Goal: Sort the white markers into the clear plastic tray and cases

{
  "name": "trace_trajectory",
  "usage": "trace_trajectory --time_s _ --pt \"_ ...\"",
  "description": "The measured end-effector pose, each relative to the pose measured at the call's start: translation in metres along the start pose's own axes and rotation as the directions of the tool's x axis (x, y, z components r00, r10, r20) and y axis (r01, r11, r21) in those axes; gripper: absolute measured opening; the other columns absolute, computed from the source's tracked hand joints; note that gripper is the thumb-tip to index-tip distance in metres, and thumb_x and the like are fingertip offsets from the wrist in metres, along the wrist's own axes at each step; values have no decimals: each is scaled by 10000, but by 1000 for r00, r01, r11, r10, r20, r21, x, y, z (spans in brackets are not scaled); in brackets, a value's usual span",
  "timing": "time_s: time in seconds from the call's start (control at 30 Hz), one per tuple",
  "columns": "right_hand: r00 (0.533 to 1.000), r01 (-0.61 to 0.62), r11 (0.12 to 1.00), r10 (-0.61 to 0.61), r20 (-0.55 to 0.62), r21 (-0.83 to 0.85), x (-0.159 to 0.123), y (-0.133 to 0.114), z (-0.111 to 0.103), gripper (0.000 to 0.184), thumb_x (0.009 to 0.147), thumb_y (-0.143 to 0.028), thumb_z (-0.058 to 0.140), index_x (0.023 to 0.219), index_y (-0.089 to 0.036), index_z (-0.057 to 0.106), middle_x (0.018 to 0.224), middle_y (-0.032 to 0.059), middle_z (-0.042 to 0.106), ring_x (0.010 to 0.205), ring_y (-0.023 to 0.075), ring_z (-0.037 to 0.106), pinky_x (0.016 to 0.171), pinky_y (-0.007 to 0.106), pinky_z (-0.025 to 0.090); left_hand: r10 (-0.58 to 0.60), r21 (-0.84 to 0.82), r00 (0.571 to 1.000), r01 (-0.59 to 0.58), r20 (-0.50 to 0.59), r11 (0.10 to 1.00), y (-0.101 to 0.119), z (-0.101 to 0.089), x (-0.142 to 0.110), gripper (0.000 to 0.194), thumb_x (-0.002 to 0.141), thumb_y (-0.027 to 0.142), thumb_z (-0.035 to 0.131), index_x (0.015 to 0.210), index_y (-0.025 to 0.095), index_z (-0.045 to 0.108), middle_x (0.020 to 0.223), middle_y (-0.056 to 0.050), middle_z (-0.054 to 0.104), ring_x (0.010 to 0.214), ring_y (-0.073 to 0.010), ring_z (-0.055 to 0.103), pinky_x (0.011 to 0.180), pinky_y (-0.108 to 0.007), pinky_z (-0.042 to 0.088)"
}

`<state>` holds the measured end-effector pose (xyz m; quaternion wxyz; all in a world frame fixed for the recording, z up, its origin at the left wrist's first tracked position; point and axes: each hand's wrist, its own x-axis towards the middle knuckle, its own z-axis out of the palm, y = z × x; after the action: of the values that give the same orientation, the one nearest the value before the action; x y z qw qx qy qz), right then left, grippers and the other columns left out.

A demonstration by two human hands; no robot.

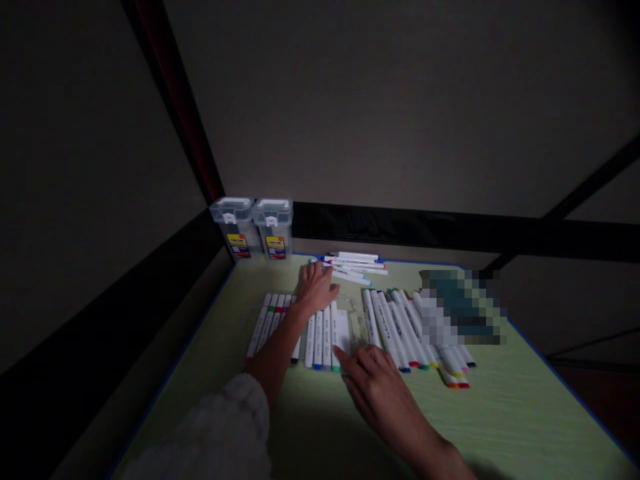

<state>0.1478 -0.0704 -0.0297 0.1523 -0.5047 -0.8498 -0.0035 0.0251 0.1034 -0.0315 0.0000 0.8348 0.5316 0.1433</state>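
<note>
My left hand (316,288) reaches over a row of white markers, thumb spread from the fingers. Its fingertips are by the left ends of a small loose pile of markers (357,266) at the back; I see nothing held in it. My right hand (375,379) is lower right, its index finger stretched to the lower part of a green-ended marker (335,337), with no gripped object visible. That marker lies at the right end of the row, beside a white strip (343,330). My left forearm hides the row's middle.
Two clear lidded boxes (235,227) with yellow labels stand at the back left corner. A wide heap of white markers (400,327) with coloured ends lies right of the row. A blurred-out dark flat object (465,303) overlaps its right side. The green table (520,400) has blue edges.
</note>
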Motion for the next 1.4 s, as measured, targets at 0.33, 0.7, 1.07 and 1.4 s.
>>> trace_trajectory --time_s 0.33,0.7,1.07,1.4 --pt "999 2 1000 -2 38 9 0 1 1 405 831 -159 432 1236 -162 441 880 72 557 832 227 483 744 412 432 -1 -1 1000 1 -5 1000 -1 0 0 407 781 358 445 1143 173 449 1137 -111 430 1084 -262 380 991 -460 214" --pt "998 -8 1000 8 60 10 -1 0 0 403 833 -172 450 1235 -160 446 879 71 556 838 232 479 741 410 436 -15 -6 1000 15 -11 1000 -1 1 0 403 775 345 460 1144 181 456 1120 -107 435 1069 -259 378 983 -455 213" --pt "998 -5 1000 4 62 9 -1 1 1 408 829 -172 450 1237 -156 451 874 77 564 839 236 486 738 414 435 -13 -10 1000 13 0 1000 -1 0 0 344 780 348 450 1063 173 541 1067 -107 472 1041 -260 396 961 -438 245" --pt "999 5 1000 -6 53 11 0 2 0 404 828 -169 443 1232 -159 455 873 74 566 832 232 487 741 407 437 -10 -68 1000 9 -12 998 -3 2 1 319 768 318 482 1040 184 579 1041 -93 494 1012 -246 420 946 -413 273"
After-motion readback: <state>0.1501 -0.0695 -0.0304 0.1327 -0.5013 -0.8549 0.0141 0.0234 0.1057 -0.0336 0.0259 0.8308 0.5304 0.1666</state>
